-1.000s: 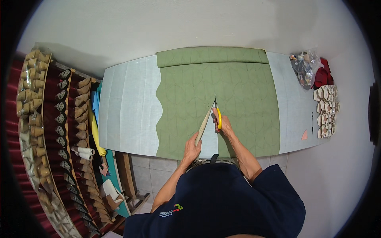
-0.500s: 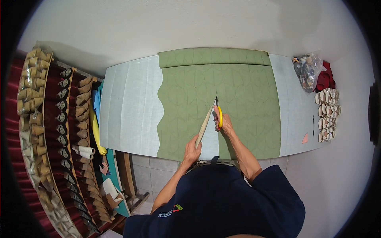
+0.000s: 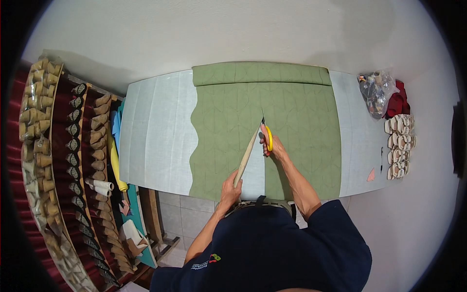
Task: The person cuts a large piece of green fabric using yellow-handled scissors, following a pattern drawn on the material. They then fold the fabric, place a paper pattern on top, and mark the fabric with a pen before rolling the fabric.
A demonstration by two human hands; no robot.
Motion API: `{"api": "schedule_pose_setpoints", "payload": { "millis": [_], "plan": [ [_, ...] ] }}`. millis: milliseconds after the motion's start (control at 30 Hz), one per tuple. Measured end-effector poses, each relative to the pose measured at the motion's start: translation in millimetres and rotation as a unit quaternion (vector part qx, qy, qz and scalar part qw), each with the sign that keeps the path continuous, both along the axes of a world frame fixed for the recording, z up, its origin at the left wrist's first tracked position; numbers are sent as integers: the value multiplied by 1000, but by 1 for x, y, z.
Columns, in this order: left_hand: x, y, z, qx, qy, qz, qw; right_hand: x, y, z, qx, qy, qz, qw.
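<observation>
Clock centred on the scissors, 12 toward the wall.

Step in hand, as judged: lengthwise cutting of a green sheet (image 3: 306, 141). The sheet is laid flat on the pale worktop (image 3: 155, 126), with its wavy edge at 9 and a folded-over or rolled band (image 3: 262, 74) at 12. Faint drawn lines are seen across it.

The yellow-handled scissors (image 3: 270, 139) are held in the right hand (image 3: 275, 147), fingers wrapped around the handle; which fingers sit in the loops cannot be told. Blades are pointed at 12, at the head of the slit. Blade gap cannot be told at this size.

At 7, the lifted cut edge of the sheet is pinched in the fingers of the left hand (image 3: 230, 191). The slit is spread as a narrow wedge from the near edge up to the blades, worktop exposed between. Part done only: material at 12 is uncut up to the band.

Next stroke, as judged, calls for blades kept lined up on 12 and the left-hand flap kept raised, clear of the lower blade. Main risk: drift off line if the sheet is tugged toward 7.
</observation>
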State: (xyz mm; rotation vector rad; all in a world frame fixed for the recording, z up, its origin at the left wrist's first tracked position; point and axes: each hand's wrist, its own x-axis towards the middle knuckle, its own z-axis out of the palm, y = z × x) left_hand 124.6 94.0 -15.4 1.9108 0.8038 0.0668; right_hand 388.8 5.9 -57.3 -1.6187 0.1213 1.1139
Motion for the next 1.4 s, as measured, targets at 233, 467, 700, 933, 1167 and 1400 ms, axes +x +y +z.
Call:
{"api": "schedule_pose_setpoints", "payload": {
  "millis": [233, 467, 700, 933, 1167, 1400],
  "plan": [
    [-1, 2, 3, -12, 21, 20, 1000, 16, -7, -2, -12, 9, 40, 999],
    [-3, 5, -2, -2, 7, 36, 999, 22, -6, -5, -28, 22, 23, 999],
    [-5, 3, 0, 19, 3, 28, 999, 3, 12, -6, 14, 14, -31, 999],
    [-1, 5, 10, -1, 19, 28, 999, 18, 28, -6, 18, 34, -38, 999],
    [-7, 4, -2, 13, 4, 37, 999, 16, 36, -2, 28, 11, -49, 998],
    [-7, 8, 7, -44, 52, 46, 997, 16, 41, -3, 30, -13, -68, 997]
  ]
}}
